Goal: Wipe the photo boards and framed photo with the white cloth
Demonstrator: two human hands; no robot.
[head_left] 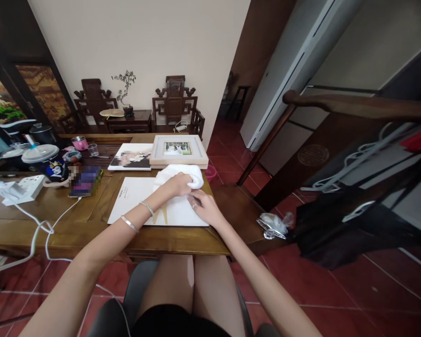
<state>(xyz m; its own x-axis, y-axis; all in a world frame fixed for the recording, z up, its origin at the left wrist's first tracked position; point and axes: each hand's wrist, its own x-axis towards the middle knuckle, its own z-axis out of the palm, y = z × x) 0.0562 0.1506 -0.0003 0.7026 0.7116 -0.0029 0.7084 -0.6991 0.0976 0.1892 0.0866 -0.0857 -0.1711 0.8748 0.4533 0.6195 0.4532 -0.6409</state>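
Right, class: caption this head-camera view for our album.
Left hand presses white cloth onto white board; right hand steadies it on wooden table.

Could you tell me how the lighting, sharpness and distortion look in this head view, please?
Head view: soft, even daylight, no harsh glare; the left hand on the white cloth and the right hand on the white board are fairly sharp; wide-angle bending bows the door frame and table edge; the phone and album cover are pixelated.

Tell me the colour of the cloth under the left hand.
White: the cloth under the left hand shows best in the head view.
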